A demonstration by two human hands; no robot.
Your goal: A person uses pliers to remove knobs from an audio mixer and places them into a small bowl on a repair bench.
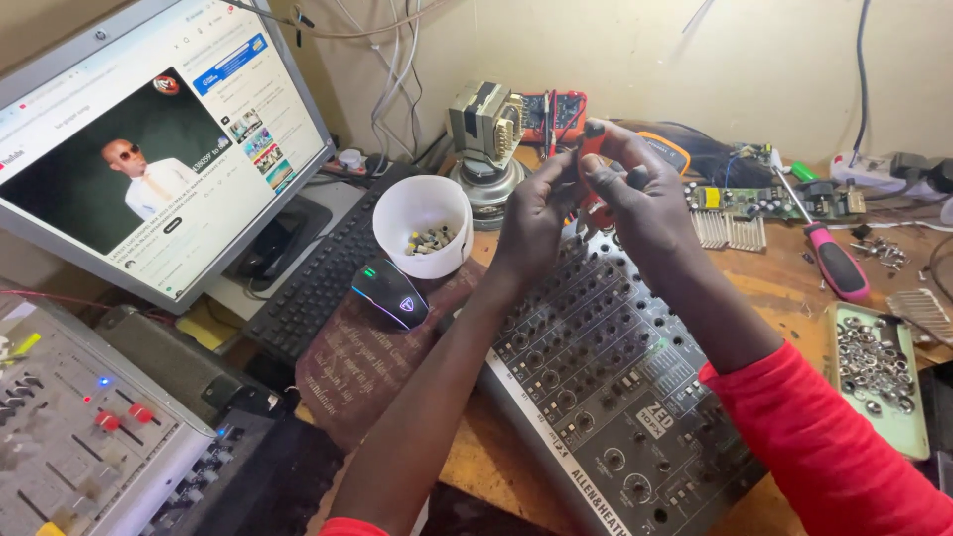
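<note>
A small red tool [594,139] is held up between two hands, above the far end of a grey mixer board [606,377]. Most of the tool is hidden by fingers. The board is laid flat on the table, its many bare knob posts facing up.

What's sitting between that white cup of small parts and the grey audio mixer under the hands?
In the head view, a black computer mouse with glowing edges lies between the white cup and the grey mixer, resting on a dark red cloth.

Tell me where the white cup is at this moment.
In the head view, the white cup stands left of both hands, between the black keyboard and the grey mixer, just behind the computer mouse.
</note>
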